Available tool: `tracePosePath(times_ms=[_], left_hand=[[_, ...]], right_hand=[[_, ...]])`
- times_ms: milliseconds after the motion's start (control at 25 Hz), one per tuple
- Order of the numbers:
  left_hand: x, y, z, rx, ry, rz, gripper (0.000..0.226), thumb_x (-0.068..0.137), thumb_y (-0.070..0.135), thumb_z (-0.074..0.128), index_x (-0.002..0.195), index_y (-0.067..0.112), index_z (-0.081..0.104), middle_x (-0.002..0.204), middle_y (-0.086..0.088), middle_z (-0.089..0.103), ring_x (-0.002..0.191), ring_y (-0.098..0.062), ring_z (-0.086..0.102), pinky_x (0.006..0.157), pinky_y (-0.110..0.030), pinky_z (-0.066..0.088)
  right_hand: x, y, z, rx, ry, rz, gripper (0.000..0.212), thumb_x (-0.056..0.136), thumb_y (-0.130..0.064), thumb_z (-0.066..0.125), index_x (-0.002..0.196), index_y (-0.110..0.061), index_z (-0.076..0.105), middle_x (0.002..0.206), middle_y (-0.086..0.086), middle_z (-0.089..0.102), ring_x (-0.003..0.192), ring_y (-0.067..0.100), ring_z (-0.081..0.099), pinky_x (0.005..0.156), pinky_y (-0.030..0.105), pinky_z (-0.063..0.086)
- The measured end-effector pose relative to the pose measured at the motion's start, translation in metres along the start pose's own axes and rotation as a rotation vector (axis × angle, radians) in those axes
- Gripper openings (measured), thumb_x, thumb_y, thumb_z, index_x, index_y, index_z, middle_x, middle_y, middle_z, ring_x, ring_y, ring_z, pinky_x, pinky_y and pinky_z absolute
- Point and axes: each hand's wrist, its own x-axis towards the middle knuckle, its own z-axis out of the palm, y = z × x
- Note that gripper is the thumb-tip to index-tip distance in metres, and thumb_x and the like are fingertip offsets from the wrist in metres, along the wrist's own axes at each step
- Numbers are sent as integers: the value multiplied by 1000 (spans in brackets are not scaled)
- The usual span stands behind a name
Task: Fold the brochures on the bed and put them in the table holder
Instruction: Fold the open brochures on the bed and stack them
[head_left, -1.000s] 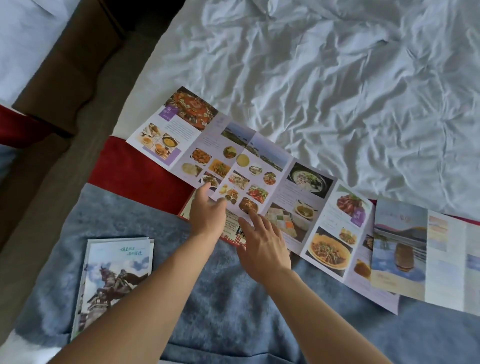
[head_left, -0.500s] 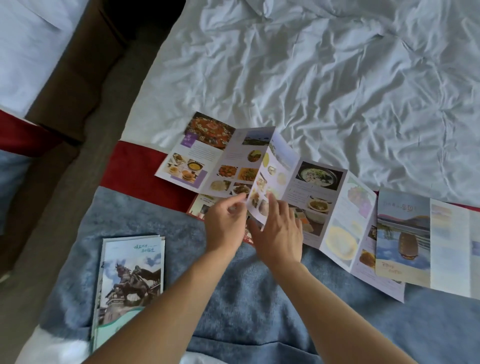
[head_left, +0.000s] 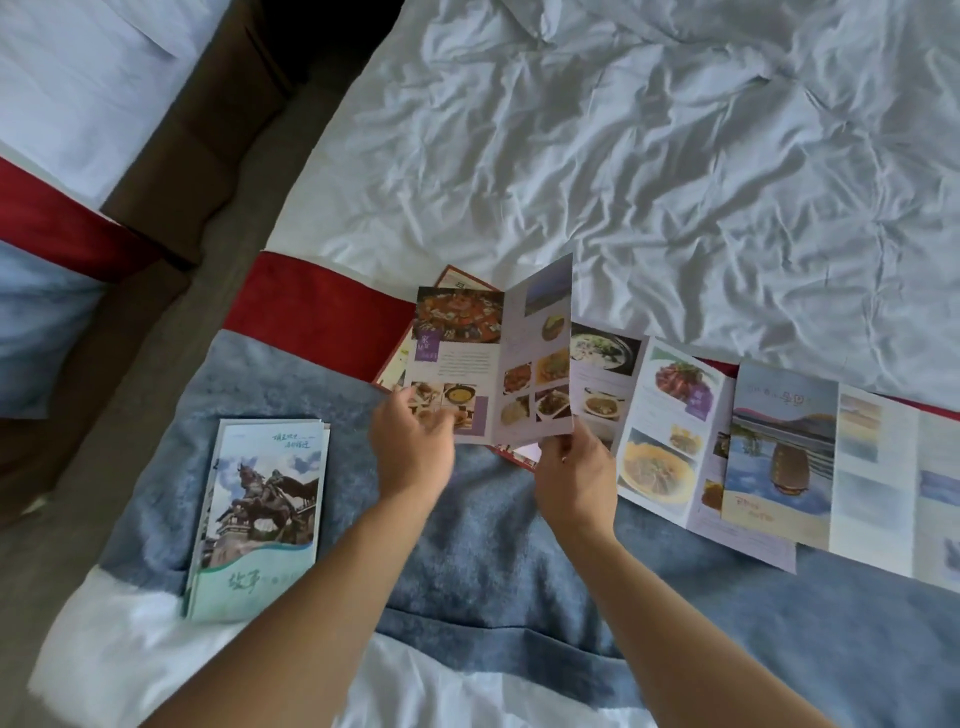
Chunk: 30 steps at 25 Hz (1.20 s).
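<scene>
Raised since before, food brochure panels pinched by left hand and right hand

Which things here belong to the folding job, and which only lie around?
Job: food brochure, gripped by left hand and right hand; lake brochure; folded stack.
Lying about: blue blanket, red runner, white sheet.

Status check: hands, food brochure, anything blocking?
Left hand and right hand pinch the food brochure, left panels lifted mid-fold. Lake brochure overlaps its right end.
</scene>
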Motion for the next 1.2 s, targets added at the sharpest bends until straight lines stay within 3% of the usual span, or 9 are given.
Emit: tracePosePath(times_ms=[80,160,400,560,720,840,960,1080,1200], left_hand=[[3,-18,0,28,-68,-199,61,92,34,66,145,14,43,144,-9,48,131,-30,48,102,-44,46],[-2,-31,3,-17,-109,-355,73,93,37,65,152,13,31,156,-11,37,140,-34,39,110,-50,38],[-16,-36,20,-73,-130,-355,62,91,30,67,145,11,43,137,-10,58,111,-26,59,86,-37,46],[-27,-16,29,-96,-15,-222,21,89,19,66,109,23,65,110,-2,71,78,-7,60,59,-23,43],[-44,11,36,-95,-185,59,12,90,32,56,85,27,65,85,8,70,71,-4,64,52,-18,42],[-63,26,47,-204,-351,165,32,84,60,52,95,34,66,89,15,70,82,5,64,64,-9,47],[-76,25,64,-126,-514,281,64,80,71,53,125,26,62,122,6,66,112,-9,62,94,-28,51],[-79,21,74,-115,-642,284,51,92,58,38,122,27,66,121,7,66,114,-7,61,96,-35,51],[-77,10,82,-5,-658,327,39,102,41,36,110,25,70,114,10,65,106,4,57,95,-32,48]], right_hand=[[-8,13,-8,39,10,6,17,93,-16,44,87,-23,59,80,-8,65,70,14,57,54,31,45],[-13,27,-16,80,35,29,16,92,-15,44,86,-21,58,78,-8,65,68,11,57,52,31,45],[-11,57,-38,106,30,102,17,91,-12,48,90,-19,63,80,-7,70,71,16,65,59,38,57],[-16,57,-43,72,41,19,18,91,-17,45,84,-22,60,81,-10,68,70,13,62,57,39,56],[-23,55,-41,5,8,-108,18,97,-17,45,91,-18,63,94,-7,62,78,15,57,58,38,53],[-28,51,-37,-47,-43,-177,17,96,-19,46,104,-19,61,119,-9,57,93,18,60,62,35,52],[-31,48,-39,-9,-103,-266,34,91,-22,50,125,-25,56,136,-12,53,111,12,59,73,36,56],[-30,51,-45,130,-66,-159,38,88,-40,52,126,-34,54,116,-19,65,101,-1,63,76,31,56],[-18,61,-52,181,40,53,35,91,-52,57,122,-36,57,82,-20,68,74,-7,64,62,20,50]])
